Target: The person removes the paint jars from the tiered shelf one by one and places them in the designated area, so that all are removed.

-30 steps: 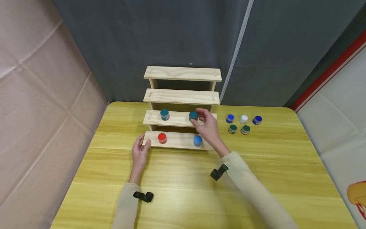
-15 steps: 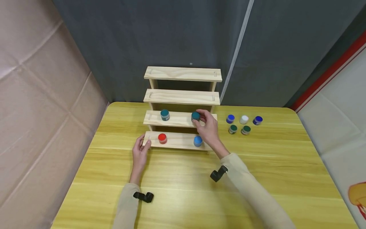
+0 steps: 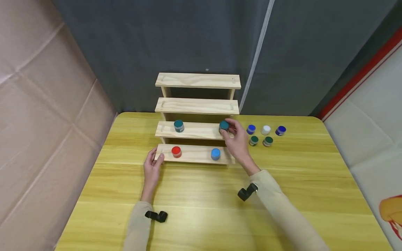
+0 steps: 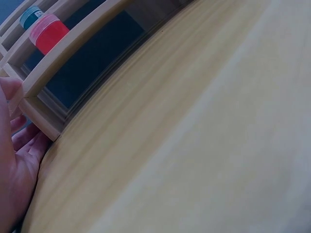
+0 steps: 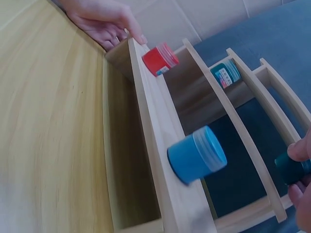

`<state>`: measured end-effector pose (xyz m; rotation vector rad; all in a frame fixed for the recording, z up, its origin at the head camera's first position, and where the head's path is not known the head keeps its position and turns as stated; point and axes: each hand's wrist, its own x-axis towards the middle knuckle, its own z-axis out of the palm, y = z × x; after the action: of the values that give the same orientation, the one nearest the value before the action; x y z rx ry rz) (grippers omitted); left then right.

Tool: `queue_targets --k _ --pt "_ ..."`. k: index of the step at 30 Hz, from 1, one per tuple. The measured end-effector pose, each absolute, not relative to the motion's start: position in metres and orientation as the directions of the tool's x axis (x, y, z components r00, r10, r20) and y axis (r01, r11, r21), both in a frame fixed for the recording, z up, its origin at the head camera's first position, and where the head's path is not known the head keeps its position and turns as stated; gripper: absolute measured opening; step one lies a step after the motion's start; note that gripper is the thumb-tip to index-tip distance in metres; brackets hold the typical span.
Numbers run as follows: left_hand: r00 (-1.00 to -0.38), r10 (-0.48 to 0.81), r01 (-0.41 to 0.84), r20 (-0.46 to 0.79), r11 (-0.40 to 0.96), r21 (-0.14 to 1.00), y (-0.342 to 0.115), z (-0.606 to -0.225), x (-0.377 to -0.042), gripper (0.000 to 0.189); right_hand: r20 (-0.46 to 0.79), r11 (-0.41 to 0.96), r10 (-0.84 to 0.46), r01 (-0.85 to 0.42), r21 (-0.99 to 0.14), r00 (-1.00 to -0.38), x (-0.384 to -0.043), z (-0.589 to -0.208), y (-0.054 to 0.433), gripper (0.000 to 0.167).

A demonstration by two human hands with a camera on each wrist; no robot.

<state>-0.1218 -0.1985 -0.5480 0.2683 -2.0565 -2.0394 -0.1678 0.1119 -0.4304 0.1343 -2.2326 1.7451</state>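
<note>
In the head view my right hand [image 3: 238, 142] pinches a dark teal paint jar [image 3: 224, 126] between thumb and fingers, at the right end of the second step up. My left hand [image 3: 152, 170] holds the left end of the lowest step of a wooden display rack [image 3: 196, 154], thumb on top. A matching teal paint jar [image 3: 179, 126] stands toward the left of that second step. Below, a red paint jar [image 3: 176, 152] and a light blue paint jar [image 5: 197, 154] stand on the lowest step. The right wrist view cuts off part of the right hand [image 5: 302, 189].
Right of the rack, two blue-lidded jars [image 3: 281, 130], a white-lidded jar [image 3: 265, 130] and two dark green-lidded jars [image 3: 268, 141] stand on the wooden table [image 3: 201, 205]. Two bare upper steps [image 3: 198, 81] rise behind. A dark curtain [image 3: 157, 38] hangs close behind the rack.
My right hand has slid the teal jar to the right along the second step, toward its end. The left hand keeps its hold on the lowest step.
</note>
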Motion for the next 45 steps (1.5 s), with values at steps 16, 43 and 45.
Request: queue_targets --k 16,43,45 --pt "-0.964 -0.263 0.027 0.022 -0.015 1.000 -0.198 -0.530 -0.117 0.048 0.375 0.314 0.262 -0.288 -0.904 -0.889 -0.166 -0.442 0.141 0.039" --pt "-0.962 -0.274 0.021 0.019 -0.004 1.000 -0.199 -0.548 -0.123 0.048 0.361 0.385 0.451 -0.188 -0.904 -0.816 -0.164 -0.464 0.206 0.040" --pt "-0.958 -0.283 0.045 0.046 0.008 0.999 -0.199 -0.551 -0.123 0.047 0.314 0.375 0.476 -0.134 -0.917 -0.822 -0.167 -0.471 0.214 0.039"
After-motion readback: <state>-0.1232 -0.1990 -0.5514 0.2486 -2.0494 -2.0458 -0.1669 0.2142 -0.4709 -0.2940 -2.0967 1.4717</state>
